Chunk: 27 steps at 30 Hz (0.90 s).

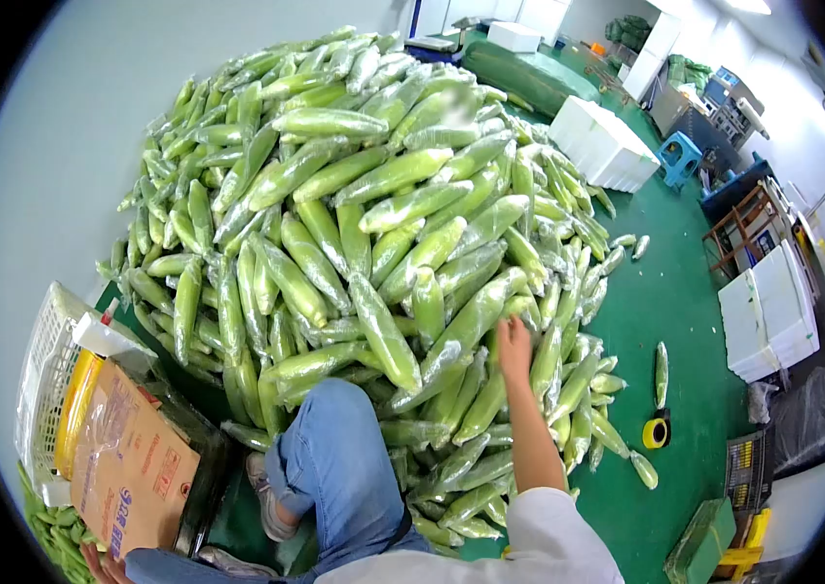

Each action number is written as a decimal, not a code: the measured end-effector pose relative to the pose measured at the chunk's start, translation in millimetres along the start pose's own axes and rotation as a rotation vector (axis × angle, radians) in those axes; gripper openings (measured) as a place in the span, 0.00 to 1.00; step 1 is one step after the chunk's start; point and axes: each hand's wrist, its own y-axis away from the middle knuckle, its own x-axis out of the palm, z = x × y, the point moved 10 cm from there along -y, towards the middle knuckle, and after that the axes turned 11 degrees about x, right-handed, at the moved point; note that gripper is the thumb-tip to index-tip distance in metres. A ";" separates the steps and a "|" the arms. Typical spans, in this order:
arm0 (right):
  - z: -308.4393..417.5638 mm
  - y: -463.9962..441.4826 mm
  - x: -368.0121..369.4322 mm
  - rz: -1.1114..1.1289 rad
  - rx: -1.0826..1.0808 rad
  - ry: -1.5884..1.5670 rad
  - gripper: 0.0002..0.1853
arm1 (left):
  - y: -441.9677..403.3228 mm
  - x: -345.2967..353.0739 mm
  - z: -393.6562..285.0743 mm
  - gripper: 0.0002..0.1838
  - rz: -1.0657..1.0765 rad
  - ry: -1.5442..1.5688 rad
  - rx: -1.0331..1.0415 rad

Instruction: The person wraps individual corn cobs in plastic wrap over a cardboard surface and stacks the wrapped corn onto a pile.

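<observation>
Long green vegetables in clear plastic wrap (403, 204) form a large heap in front of me. My right hand (513, 343) reaches onto the right side of the heap, against the wrapped pieces there. Its fingers point away from me, and what they hold, if anything, is hard to make out. At the lower left edge, my left hand (104, 565) is partly visible beside my leg, below a cardboard box (130, 467), with its fingers apart and nothing seen in them.
A white plastic crate (39, 389) stands at the left by the box, with loose green pods (57, 530) below. On the green floor at right lie a roll of yellow tape (657, 432) and a wrapped vegetable (661, 375). White foam boxes (768, 311) stand farther right.
</observation>
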 end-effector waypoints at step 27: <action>66.1 37.4 60.1 0.181 -0.255 -0.089 0.30 | 32.0 -77.9 135.9 0.23 -0.164 -0.081 -0.180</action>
